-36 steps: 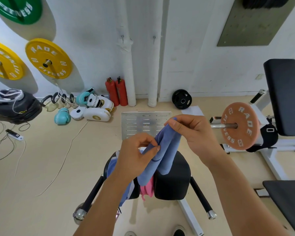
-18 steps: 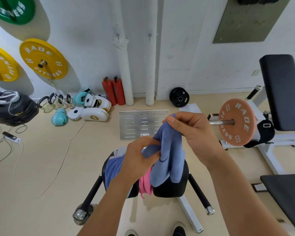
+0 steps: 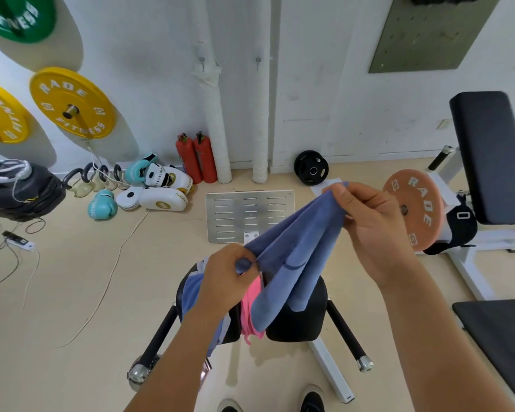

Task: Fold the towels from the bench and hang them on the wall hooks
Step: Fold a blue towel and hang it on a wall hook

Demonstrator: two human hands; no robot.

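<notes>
A blue towel (image 3: 295,257) is stretched between both hands above the black bench pad (image 3: 304,319). My left hand (image 3: 229,278) pinches its lower left corner. My right hand (image 3: 372,227) grips the upper right corner, held higher. The towel's loose folds hang down over the pad. A pink towel (image 3: 250,310) and another blue-and-white towel (image 3: 195,295) lie draped on the bench under my left hand, partly hidden. Two small wall hooks (image 3: 202,59) (image 3: 258,59) show on the white wall above the pipes.
Two white padded pipes (image 3: 217,138) stand against the wall beside two red extinguishers (image 3: 195,157). Boxing gloves and pads (image 3: 149,191) lie at left, a metal plate (image 3: 250,215) on the floor ahead. A weight bench with an orange plate (image 3: 414,209) stands at right. Cables trail at left.
My hands have drawn apart, the right one moving up and to the right, so the bunched blue towel is now spread wider between them.
</notes>
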